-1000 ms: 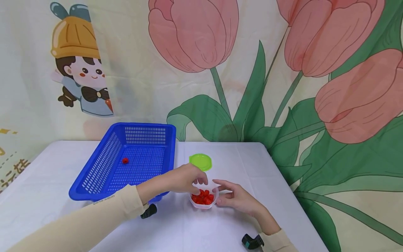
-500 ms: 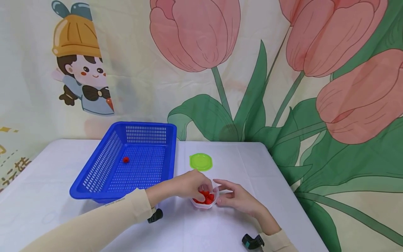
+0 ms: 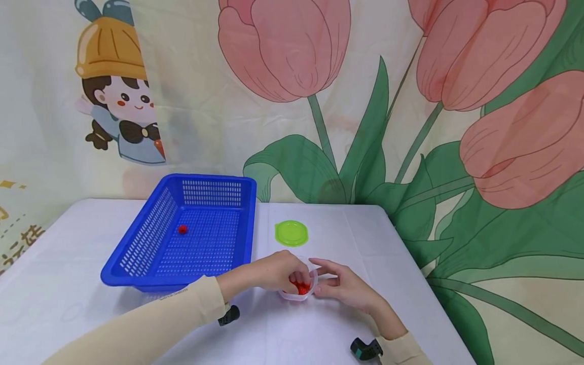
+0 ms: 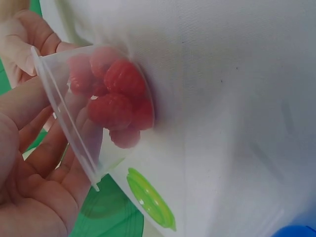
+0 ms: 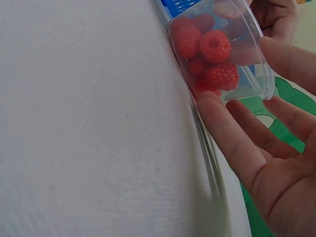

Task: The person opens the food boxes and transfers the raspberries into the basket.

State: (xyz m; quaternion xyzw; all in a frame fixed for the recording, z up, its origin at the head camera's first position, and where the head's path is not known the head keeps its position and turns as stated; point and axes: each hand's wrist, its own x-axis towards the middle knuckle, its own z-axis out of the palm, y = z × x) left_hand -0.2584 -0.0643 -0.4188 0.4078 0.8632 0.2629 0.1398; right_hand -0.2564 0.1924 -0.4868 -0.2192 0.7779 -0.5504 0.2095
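A small clear plastic cup (image 3: 294, 297) of raspberries (image 4: 111, 109) stands on the white tablecloth. My left hand (image 3: 283, 271) reaches over its rim from the left, bent fingers and thumb down inside among the berries. I cannot tell whether the fingertips pinch a raspberry. On the cup's right side, my right hand (image 3: 344, 289) steadies it, with curved fingers and thumb around the wall. In the right wrist view, the right thumb and fingers lie along the cup, and several berries show through the wall.
A blue perforated basket (image 3: 250, 223) stands at the left, with a single raspberry (image 3: 182, 229) on its floor. A bright green lid (image 3: 291, 233) lies behind the cup. Behind the table hangs a tulip-printed cloth (image 3: 283, 50).
My left hand has moved right and down into the cup, from above its left edge to among the raspberries. The right hand stays at the cup's side.
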